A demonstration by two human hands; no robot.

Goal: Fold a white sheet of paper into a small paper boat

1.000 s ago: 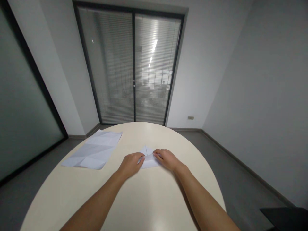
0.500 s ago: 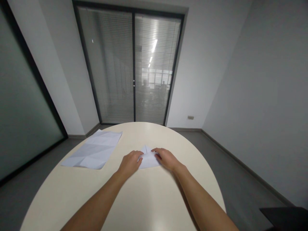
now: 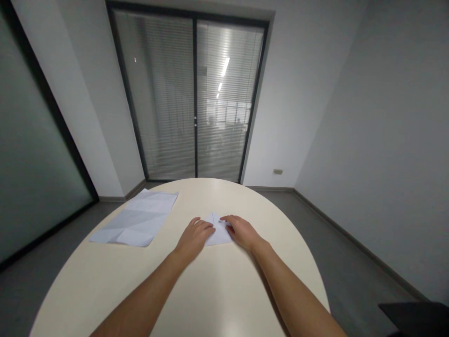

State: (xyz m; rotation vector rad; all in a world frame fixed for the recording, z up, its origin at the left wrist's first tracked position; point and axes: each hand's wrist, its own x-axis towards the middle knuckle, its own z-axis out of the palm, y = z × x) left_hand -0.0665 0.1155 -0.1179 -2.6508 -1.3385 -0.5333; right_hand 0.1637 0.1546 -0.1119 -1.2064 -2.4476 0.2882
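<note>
A small piece of white folded paper (image 3: 218,238) lies on the table between my hands, its pointed top facing away from me and a crease running down from the tip. My left hand (image 3: 195,235) rests on its left side with fingers stretched out over the paper. At the right edge, my right hand (image 3: 242,231) has thumb and index finger curled around the paper, pinching it. Both hands cover parts of the paper's sides.
A larger creased white sheet (image 3: 138,218) lies at the left on the round cream table (image 3: 210,285). Beyond the table stand glazed doors with blinds (image 3: 168,103). A dark object (image 3: 417,316) shows at the lower right.
My left hand has shifted slightly right and flattened over the paper's left side. The paper's visible part is narrower. My right hand has barely moved.
</note>
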